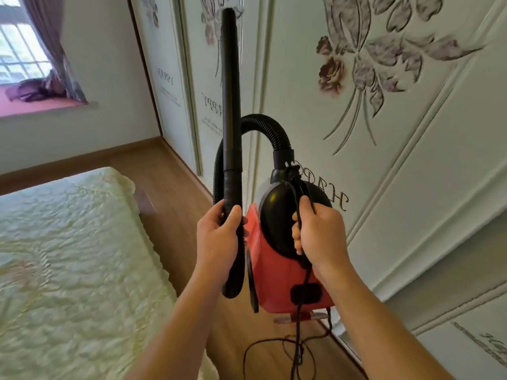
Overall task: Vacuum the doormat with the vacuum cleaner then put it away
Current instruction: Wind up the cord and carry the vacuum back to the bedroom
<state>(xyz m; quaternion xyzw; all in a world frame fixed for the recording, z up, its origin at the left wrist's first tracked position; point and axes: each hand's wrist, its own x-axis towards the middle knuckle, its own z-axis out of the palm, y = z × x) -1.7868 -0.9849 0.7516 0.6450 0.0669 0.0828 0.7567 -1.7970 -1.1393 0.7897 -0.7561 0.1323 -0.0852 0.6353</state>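
The vacuum cleaner (277, 270) hangs clear of the wooden floor (175, 174), directly ahead of the person and just beside the wardrobe (397, 160) on the right. The doormat is not in view.

1. Body: a red hard-plastic shell with a glossy black dome on the near face. Its long axis is vertical, with the hose outlet uppermost.
2. The right hand (318, 237) is closed round black cord or strap at the dome's upper edge and carries the body. Whether a rigid handle lies under the fingers cannot be told.
3. A ribbed, flexible black hose (263, 124) arches from the outlet toward the left and drops behind the wand (231, 105).
4. The wand is a rigid matte black tube. It stands near upright, tip high, parallel to the body and close against its left side.
5. The left hand (216, 237) is wrapped round the wand's lower section. Both hands are level and near each other.
6. The power cord (297, 338) falls from the body into loose loops on the floor directly beneath.

Judgement: any set-down path runs straight down, so the loops are a snag risk.

A bed (68, 242) with a pale quilted cover lies to the left.
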